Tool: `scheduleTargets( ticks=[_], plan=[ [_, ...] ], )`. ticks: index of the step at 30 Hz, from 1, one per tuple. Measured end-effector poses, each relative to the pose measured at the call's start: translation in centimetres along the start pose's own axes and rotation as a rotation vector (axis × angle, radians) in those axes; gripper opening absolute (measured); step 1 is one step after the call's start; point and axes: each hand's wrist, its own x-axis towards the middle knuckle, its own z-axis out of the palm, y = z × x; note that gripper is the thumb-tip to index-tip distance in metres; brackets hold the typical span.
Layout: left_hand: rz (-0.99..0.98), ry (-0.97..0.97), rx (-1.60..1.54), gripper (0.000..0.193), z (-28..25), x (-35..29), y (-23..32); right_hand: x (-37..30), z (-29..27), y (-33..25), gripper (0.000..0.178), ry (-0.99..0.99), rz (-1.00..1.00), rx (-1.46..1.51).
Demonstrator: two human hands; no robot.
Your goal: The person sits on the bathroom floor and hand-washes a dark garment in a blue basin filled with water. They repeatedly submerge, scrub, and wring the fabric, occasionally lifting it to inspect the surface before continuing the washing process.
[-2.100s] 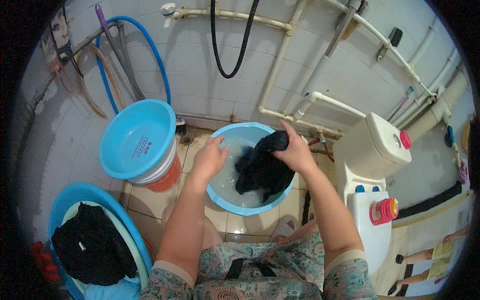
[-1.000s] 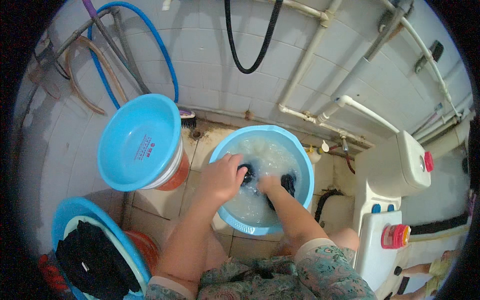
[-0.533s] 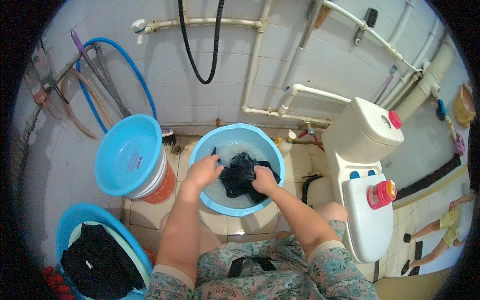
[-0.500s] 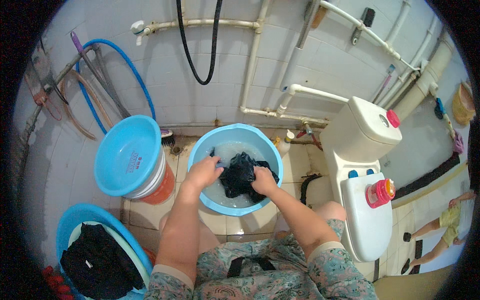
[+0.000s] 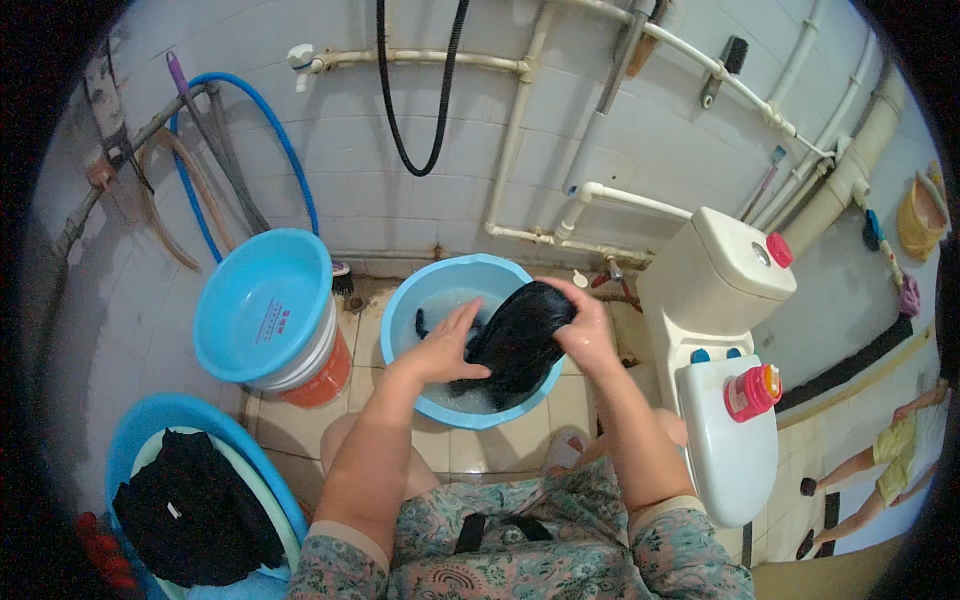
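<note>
A wet black garment [image 5: 515, 340] is lifted partly out of a light blue basin [image 5: 450, 412] of cloudy, sudsy water [image 5: 440, 300]. My right hand [image 5: 584, 325] grips its upper right part, raised above the basin's right rim. The cloth hangs in a smooth, stretched bulge, and its lower end is still down in the basin. My left hand [image 5: 446, 345] has its fingers spread over the water, its thumb side against the garment's left side. A small dark piece of cloth [image 5: 421, 322] shows in the water at the left.
To the left, a blue basin [image 5: 265, 305] sits on a white and orange bucket [image 5: 315, 375]. Lower left, another tub [image 5: 150, 415] holds black clothing [image 5: 195, 510]. At right is a toilet [image 5: 728, 450] with a pink jar [image 5: 752, 392] on its lid. Pipes [image 5: 510, 140] line the wall.
My right hand has risen and moved right, pulling the black garment up from the water. My left hand has shifted right, its fingers now spread.
</note>
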Motion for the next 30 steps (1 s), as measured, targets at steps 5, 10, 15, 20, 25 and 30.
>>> scheduleTargets(
  ticks=[5, 10, 15, 20, 25, 30],
  plan=[
    [0.164, 0.124, -0.258, 0.102, -0.2, 1.5, 3.1, 1.3, -2.3, -8.0, 0.064, 0.123, -0.186, 0.210],
    [0.035, 0.175, -0.399, 0.085, 0.2, 1.4, 5.1, 4.4, -0.9, -11.4, 0.061, 0.087, -0.381, -0.053],
    [-0.093, -0.051, 0.163, 0.057, 0.8, 0.9, -0.8, 6.2, 2.2, -4.4, 0.068, -0.051, -0.169, -0.198],
    [-0.422, -0.065, 0.328, 0.042, -3.4, 0.1, -1.8, 5.3, 6.5, 7.1, 0.072, -0.093, -0.347, -0.693],
    [-0.490, 0.178, 0.383, 0.040, -5.0, -0.7, -3.3, 3.1, 12.6, 12.3, 0.064, -0.473, -0.185, -1.072],
    [-0.522, 0.132, 0.325, 0.044, -5.8, -1.0, -3.2, 2.9, 14.7, 15.3, 0.055, -0.724, -0.141, -1.192]
  ],
)
